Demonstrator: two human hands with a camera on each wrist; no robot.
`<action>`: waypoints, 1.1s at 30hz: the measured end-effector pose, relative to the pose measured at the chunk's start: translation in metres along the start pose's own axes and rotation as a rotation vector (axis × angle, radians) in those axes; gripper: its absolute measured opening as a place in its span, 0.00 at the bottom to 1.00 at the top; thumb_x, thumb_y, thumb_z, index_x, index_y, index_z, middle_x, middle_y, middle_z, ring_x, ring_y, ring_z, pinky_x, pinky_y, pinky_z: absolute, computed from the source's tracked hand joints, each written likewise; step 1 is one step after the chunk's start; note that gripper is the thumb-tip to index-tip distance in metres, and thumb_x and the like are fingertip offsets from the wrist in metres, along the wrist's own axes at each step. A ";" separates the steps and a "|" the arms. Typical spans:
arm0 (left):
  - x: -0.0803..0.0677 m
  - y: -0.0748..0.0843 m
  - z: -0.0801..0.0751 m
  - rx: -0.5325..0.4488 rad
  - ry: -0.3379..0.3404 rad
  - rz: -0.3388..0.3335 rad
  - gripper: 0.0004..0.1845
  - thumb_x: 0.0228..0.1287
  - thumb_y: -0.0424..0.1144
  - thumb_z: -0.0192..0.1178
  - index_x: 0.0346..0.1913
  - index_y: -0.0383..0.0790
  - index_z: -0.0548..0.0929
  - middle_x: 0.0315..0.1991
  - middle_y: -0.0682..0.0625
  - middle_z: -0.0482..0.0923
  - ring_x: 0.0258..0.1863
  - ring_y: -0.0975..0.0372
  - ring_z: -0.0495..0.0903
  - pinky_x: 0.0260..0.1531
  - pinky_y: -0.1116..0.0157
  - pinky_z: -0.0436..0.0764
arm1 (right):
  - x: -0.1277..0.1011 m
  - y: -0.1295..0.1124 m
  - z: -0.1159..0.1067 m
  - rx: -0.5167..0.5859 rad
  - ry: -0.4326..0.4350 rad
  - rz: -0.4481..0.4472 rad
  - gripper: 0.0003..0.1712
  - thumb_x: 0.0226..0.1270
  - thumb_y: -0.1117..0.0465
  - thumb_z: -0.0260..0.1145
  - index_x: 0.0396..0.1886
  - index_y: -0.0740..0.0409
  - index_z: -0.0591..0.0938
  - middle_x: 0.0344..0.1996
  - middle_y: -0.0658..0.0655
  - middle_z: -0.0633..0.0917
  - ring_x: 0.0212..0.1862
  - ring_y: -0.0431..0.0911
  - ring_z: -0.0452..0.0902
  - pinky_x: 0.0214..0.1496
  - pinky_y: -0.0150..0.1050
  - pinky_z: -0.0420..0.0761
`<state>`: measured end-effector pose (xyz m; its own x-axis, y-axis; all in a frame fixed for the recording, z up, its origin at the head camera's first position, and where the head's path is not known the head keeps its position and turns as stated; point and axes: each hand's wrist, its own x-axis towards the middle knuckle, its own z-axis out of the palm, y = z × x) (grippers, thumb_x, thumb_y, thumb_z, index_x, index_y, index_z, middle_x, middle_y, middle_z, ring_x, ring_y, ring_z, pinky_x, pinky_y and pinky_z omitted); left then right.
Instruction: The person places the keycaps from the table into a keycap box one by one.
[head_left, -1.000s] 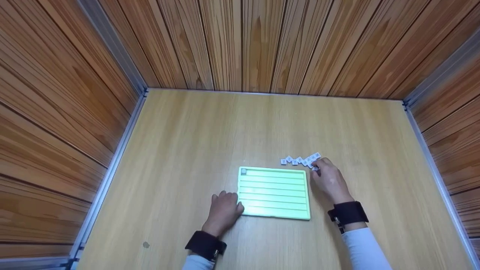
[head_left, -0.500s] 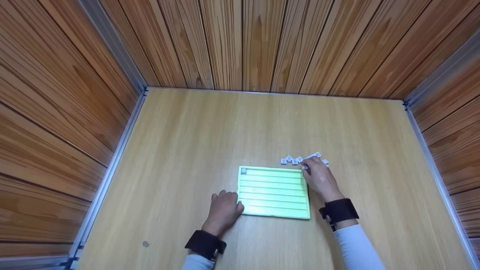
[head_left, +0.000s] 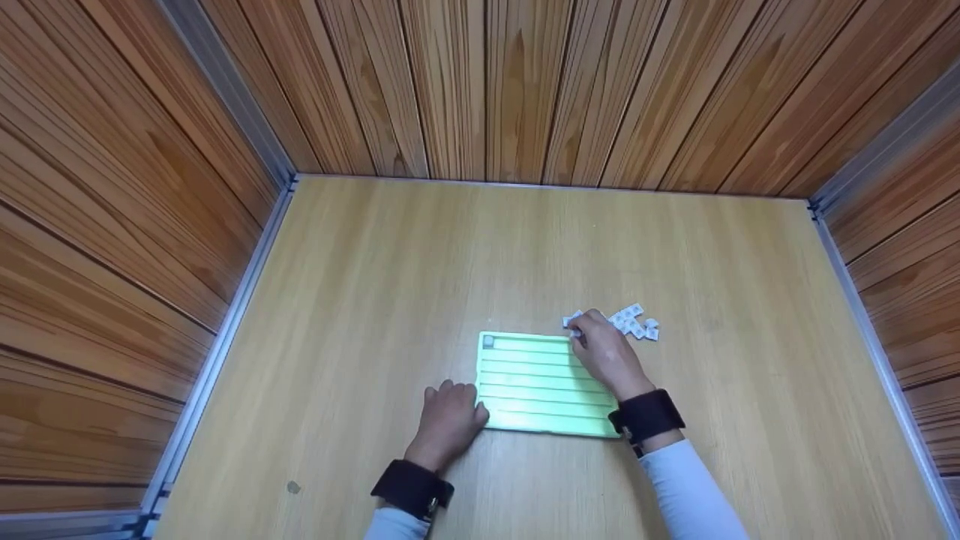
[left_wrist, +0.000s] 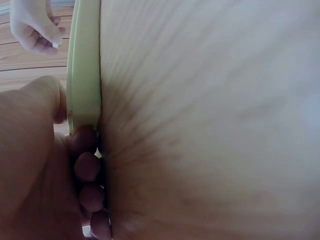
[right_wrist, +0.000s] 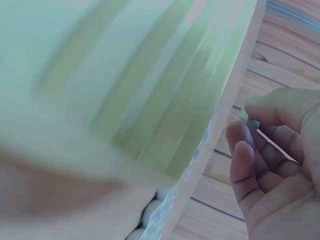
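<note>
A light green board (head_left: pixel 540 397) with several raised rows lies on the table, one small tile (head_left: pixel 488 342) in its top left corner. My left hand (head_left: pixel 448 420) grips the board's lower left edge; in the left wrist view the thumb is on one face and the fingertips bend at the rim (left_wrist: pixel 86 65). Over the board's top edge, my right hand (head_left: pixel 609 356) pinches a small pale tile (right_wrist: pixel 248 118) between thumb and forefinger. Several white tiles (head_left: pixel 628 319) with faint marks lie just beyond the board, some partly hidden behind the right hand.
Wood-plank walls (head_left: pixel 517 90) with grey metal edging enclose the wooden table (head_left: pixel 360 300) at the back and both sides. A dark round spot (head_left: pixel 293 487) marks the tabletop at the lower left.
My right hand has moved left along the row of tiles to above the board's top edge, uncovering the tiles on the right. The left hand and the board have stayed in place.
</note>
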<state>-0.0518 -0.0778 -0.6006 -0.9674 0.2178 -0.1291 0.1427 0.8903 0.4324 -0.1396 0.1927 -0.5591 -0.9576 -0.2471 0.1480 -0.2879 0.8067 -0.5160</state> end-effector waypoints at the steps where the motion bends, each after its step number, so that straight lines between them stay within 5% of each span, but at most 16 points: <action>1: 0.000 0.000 0.000 0.000 0.000 0.000 0.12 0.63 0.45 0.53 0.25 0.45 0.71 0.21 0.53 0.65 0.27 0.57 0.61 0.35 0.58 0.59 | 0.001 -0.002 0.002 0.004 -0.002 -0.011 0.10 0.64 0.70 0.67 0.45 0.63 0.85 0.39 0.57 0.82 0.38 0.48 0.80 0.39 0.44 0.81; 15: -0.001 0.000 -0.002 0.020 0.018 0.009 0.11 0.63 0.46 0.54 0.26 0.45 0.73 0.21 0.54 0.66 0.27 0.58 0.62 0.35 0.58 0.60 | 0.009 -0.031 0.024 0.024 -0.038 -0.116 0.08 0.62 0.71 0.69 0.42 0.64 0.86 0.38 0.58 0.83 0.38 0.50 0.81 0.40 0.44 0.81; 33: 0.000 0.000 -0.001 0.011 0.018 0.019 0.11 0.62 0.44 0.55 0.25 0.43 0.74 0.21 0.53 0.67 0.27 0.58 0.62 0.35 0.58 0.60 | 0.021 -0.063 0.048 0.017 -0.116 -0.143 0.10 0.65 0.69 0.67 0.45 0.61 0.86 0.40 0.55 0.81 0.37 0.46 0.81 0.39 0.41 0.81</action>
<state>-0.0515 -0.0782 -0.5992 -0.9681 0.2273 -0.1054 0.1628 0.8903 0.4252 -0.1411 0.1110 -0.5642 -0.8993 -0.4197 0.1231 -0.4200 0.7500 -0.5110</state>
